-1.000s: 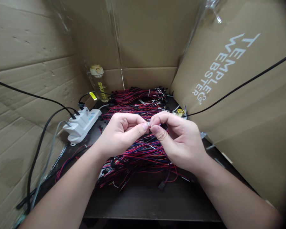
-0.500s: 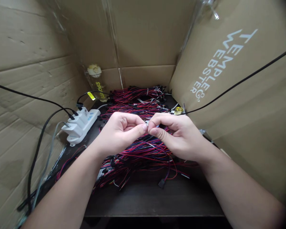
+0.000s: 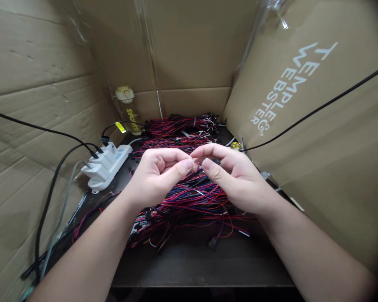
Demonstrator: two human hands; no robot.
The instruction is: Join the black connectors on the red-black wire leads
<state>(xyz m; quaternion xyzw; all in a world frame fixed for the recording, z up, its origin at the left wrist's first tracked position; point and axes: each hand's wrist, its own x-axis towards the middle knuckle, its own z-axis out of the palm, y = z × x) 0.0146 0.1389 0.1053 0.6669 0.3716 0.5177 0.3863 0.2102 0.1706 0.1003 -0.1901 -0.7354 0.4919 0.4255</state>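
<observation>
Above the heaped wires, my left hand (image 3: pixel 162 174) has its thumb and forefinger pressed together in a pinch. Whatever lies between those fingertips is too small to make out; only a pale glint shows there. My right hand (image 3: pixel 231 172) meets it from the other side, its forefinger at the left fingertips. Its thumb stands apart from the curved fingers, and nothing shows in the gap. Beneath both hands spread bundles of red, blue and black wires (image 3: pixel 192 193), partly hidden by the hands. One loose wire ends in a small dark connector (image 3: pixel 213 242) near me.
A white power strip (image 3: pixel 108 167) with plugged cords stands at the left. Behind it is a clear bottle with a cream lid (image 3: pixel 125 94). Cardboard walls (image 3: pixel 189 50) enclose the dark table (image 3: pixel 189 268). A black cable (image 3: pixel 318 110) crosses the right side, near a yellow roll (image 3: pixel 236 146).
My right thumb has moved away from its forefinger, opening that pinch. The left hand keeps pinching in nearly the same place.
</observation>
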